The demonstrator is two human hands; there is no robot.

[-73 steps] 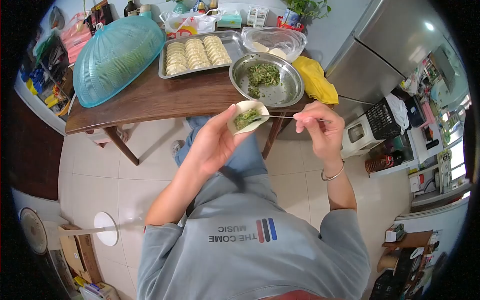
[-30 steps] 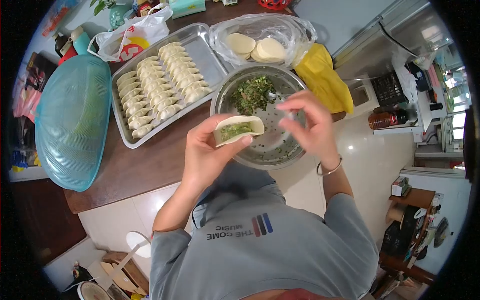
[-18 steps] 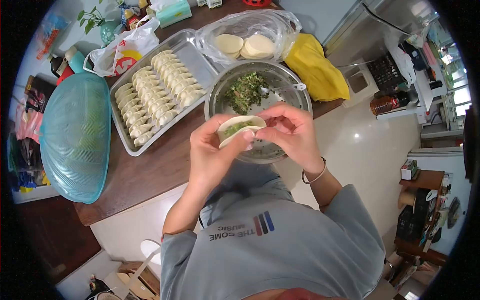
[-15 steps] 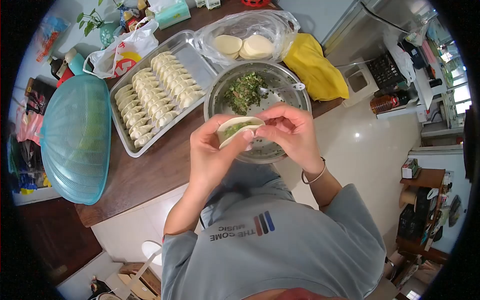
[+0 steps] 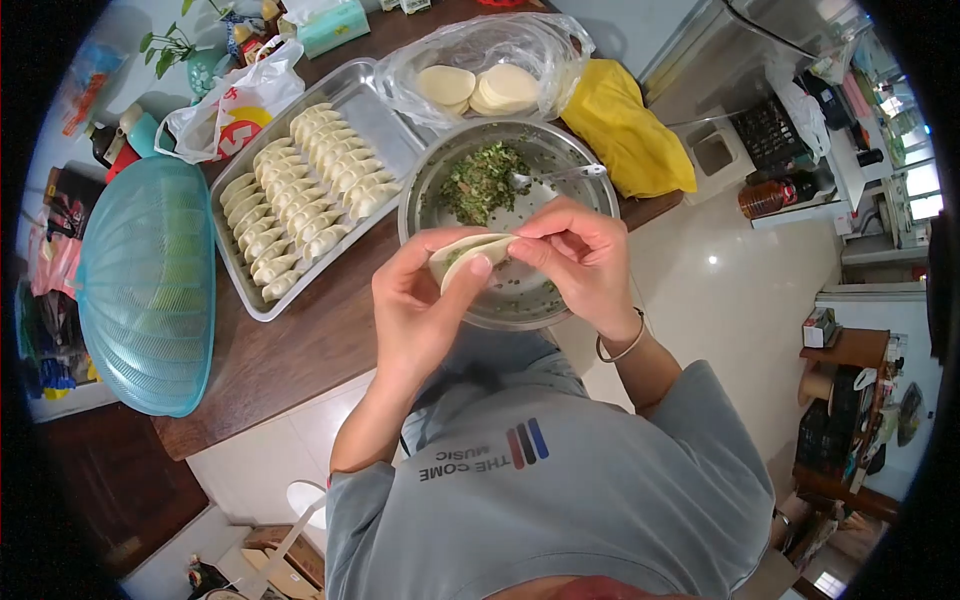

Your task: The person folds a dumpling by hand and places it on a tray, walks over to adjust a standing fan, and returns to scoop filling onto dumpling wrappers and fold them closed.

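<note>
A half-folded dumpling point(image 5: 480, 257) is held over the near side of a steel bowl point(image 5: 420, 215). My left hand point(image 5: 420, 295) is closed on its left part, thumb across the near flap. At the right end, the thumb and fingertips of my right hand point(image 5: 575, 255) pinch the wrapper's edges together. A little filling shows in the narrow gap at the left. Inside the bowl lie a heap of chopped green filling point(image 5: 487, 183) and a spoon point(image 5: 570, 174) leaning on the rim.
Left of the bowl, a metal tray point(image 5: 385, 112) carries rows of folded dumplings point(image 5: 300, 195). Round wrappers point(image 5: 508, 88) sit in a clear plastic bag point(image 5: 420, 60) behind it. A yellow cloth point(image 5: 625, 130) lies at right. A blue mesh cover point(image 5: 145, 285) stands at the table's left edge.
The wrapper has been folded further: its opening has narrowed and less filling shows. My right fingers have pinched its right end. The whole view has shifted slightly.
</note>
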